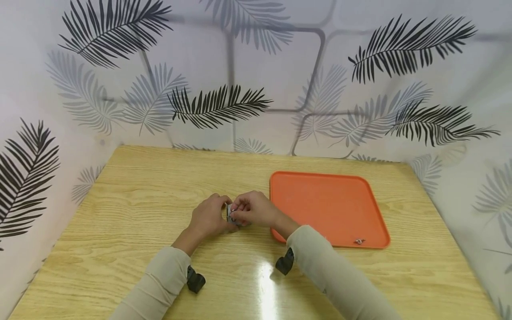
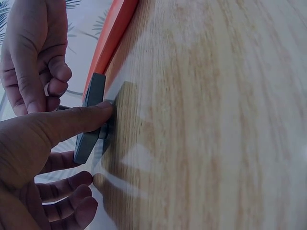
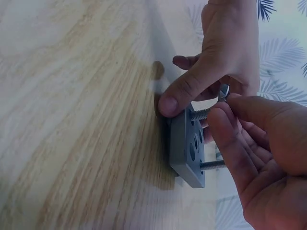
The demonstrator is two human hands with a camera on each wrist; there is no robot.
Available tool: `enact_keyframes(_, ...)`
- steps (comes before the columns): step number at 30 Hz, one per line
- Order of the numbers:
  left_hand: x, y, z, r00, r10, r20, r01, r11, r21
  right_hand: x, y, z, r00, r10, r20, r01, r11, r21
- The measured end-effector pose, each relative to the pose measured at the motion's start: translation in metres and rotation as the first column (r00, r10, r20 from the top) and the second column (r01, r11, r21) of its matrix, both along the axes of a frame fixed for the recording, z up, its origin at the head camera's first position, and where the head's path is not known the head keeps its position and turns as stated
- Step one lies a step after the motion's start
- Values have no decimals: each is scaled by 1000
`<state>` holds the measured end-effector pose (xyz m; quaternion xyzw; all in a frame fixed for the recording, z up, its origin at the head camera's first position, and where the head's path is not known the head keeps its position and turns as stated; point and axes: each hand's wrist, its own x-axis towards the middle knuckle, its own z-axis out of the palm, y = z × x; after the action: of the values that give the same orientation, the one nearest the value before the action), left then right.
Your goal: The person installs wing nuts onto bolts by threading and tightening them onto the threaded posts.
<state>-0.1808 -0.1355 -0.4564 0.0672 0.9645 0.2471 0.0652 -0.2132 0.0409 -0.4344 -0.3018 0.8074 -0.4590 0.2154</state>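
Observation:
A grey plate with round holes (image 3: 178,148) stands low over the tabletop, with threaded bolts (image 3: 213,165) sticking out of its face. My left hand (image 1: 209,216) grips the plate by its edges, thumb on the near side, as the left wrist view also shows on the plate's dark edge (image 2: 97,88). Close beside it, my right hand (image 1: 258,209) pinches a small metal wing nut (image 3: 223,91) between thumb and forefinger at the end of the upper bolt. Fingers hide most of the nut, so how far it sits on the thread cannot be seen.
An orange tray (image 1: 324,204) lies to the right, just past my right wrist. Near its front edge is a small metal piece (image 1: 359,241), seemingly another wing nut. The wooden table (image 1: 132,200) ends at a leaf-patterned backdrop (image 1: 256,66).

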Motion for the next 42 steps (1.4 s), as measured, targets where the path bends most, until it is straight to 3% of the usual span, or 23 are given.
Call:
enact_keyframes(7,0,1,0,1000,7,4,-7,1000,-7,2,0,0,999,-48,-19,49,999,14)
enact_keyframes(18,1,1,1,1000,4,-4,-4,1000,-10,1,3,0,997,-53,-52,56,997,57)
enact_keyframes(33,1,1,1,1000,8,-7,-8,1000,7,6,-3,-3,968,-51,-246,82,990,114)
enact_keyframes(38,1,0,1,1000,6,-17,-6,1000,8,10,-7,-5,958,-98,-268,140,980,142)
enact_keyframes(42,0,0,0,1000,7,-13,-7,1000,10,9,-4,-2,965,-84,-247,125,980,156)
